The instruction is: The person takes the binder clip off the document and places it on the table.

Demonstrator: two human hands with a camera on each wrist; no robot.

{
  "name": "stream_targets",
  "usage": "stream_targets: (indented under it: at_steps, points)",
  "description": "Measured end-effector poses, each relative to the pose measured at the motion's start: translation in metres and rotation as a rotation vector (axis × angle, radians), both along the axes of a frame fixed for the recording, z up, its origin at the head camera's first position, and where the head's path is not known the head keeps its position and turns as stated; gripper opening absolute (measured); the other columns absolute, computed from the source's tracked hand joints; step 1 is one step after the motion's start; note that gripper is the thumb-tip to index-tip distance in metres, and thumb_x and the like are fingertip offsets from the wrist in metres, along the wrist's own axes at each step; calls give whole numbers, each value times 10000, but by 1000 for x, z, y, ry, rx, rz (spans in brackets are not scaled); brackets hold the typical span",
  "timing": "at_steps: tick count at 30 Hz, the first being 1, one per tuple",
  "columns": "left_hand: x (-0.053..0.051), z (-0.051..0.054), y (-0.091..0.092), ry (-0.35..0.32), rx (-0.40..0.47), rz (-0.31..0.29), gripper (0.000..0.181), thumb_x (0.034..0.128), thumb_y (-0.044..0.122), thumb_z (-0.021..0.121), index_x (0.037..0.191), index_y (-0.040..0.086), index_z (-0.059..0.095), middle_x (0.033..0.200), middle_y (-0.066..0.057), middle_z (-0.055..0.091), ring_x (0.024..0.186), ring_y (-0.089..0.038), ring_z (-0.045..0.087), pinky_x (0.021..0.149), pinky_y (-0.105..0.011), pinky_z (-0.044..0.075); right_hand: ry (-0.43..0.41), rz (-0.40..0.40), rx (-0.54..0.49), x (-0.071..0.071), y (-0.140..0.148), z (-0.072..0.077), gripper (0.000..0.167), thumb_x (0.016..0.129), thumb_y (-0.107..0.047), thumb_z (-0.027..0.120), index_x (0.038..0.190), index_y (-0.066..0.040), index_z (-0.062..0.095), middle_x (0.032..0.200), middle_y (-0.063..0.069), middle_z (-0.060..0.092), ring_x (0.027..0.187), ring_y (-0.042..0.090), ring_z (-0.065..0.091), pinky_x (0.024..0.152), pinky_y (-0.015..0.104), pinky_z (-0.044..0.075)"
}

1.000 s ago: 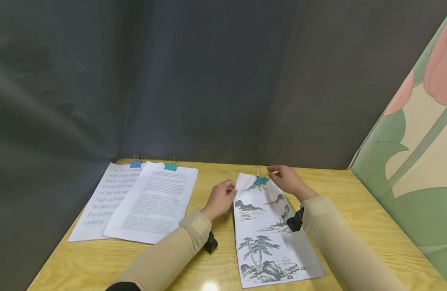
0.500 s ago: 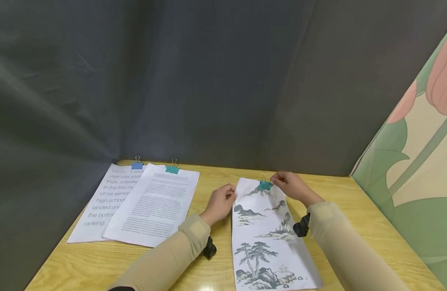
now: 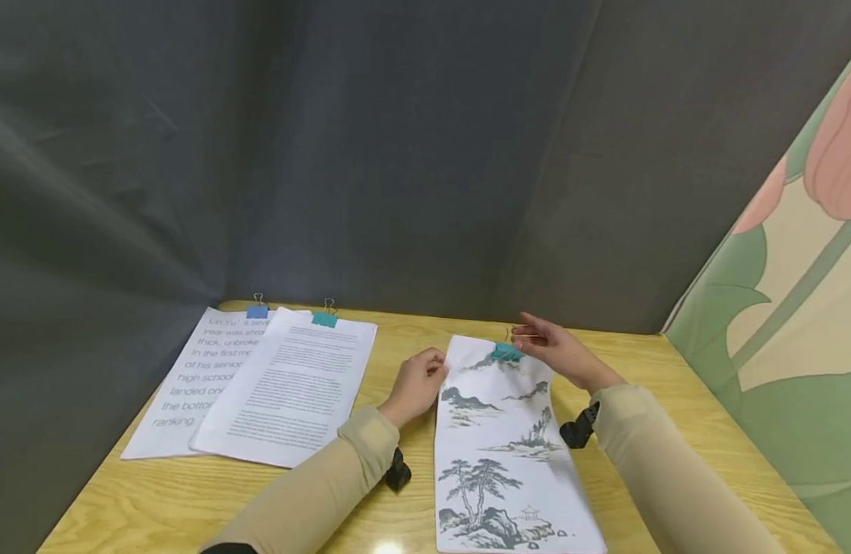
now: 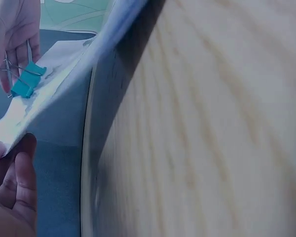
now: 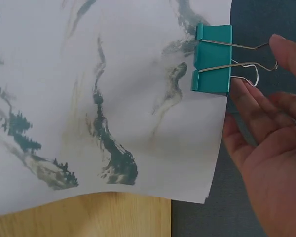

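Observation:
A teal binder clip (image 5: 213,61) bites the top edge of a landscape-printed paper stack (image 3: 495,415), whose top is lifted off the table. My left hand (image 3: 416,385) pinches the stack's upper left edge between thumb and fingers, as the left wrist view shows. At the clip, my right hand (image 3: 560,354) has its fingers spread around the wire handles (image 5: 241,65). Its thumb (image 5: 288,54) lies by one handle's end, and the other fingers extend beneath the second handle. Whether the thumb presses the wire is hard to tell.
On the left of the wooden table (image 3: 412,531) lie two overlapping text stacks, a front one (image 3: 294,392) with a teal clip (image 3: 325,318) and a rear one (image 3: 183,392) with a blue clip (image 3: 257,312). A dark curtain (image 3: 412,154) hangs behind; a floral panel (image 3: 806,346) stands right.
My right hand's fingers have spread from a closer grip at the clip's handles. The printed stack has shifted slightly to the left in view. The left hand keeps its pinch.

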State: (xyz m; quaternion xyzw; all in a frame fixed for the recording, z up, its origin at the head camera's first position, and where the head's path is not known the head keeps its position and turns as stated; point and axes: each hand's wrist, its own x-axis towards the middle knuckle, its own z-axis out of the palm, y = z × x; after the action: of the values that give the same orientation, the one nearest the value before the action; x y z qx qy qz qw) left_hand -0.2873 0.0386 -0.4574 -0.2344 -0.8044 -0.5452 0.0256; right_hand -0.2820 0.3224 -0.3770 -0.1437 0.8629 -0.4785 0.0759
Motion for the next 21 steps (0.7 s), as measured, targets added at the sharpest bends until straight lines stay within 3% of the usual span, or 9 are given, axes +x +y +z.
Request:
stream_targets:
  at_steps: [2,9,16,21]
  points:
    - [2,0,0,-6,-4,-1,132,1058,80,566,1119,40,677,1088,-111,747,1027,-290,698,883,-453,557,-10,5,16,0,0,-1,703,1076,-168,583,1592,106,192,1493,303,459,1372,434,461,1105,492,419]
    - [1,1,3,10,-3,0,136,1060,77,559,1117,33,674,1069,-109,749,1006,-280,703,870,-436,557,-1,-9,36,-4,-2,5,541,1064,-126,596,1480,158,400,1383,310,560,1271,410,537,1029,319,488]
    - [3,2,6,-20,-13,0,141,1060,72,559,1125,26,675,1128,-135,742,1050,-288,698,888,-428,558,-81,-25,14,-4,1,4,544,1061,-196,618,1463,119,430,1405,290,545,1298,389,529,1107,488,422]
    - [5,0,8,-32,-8,-8,138,1060,70,560,1128,24,670,1131,-143,737,1045,-297,695,870,-435,559,-78,-16,-25,-3,4,-1,521,1073,-164,590,1462,134,415,1407,298,540,1267,331,556,1039,304,476]
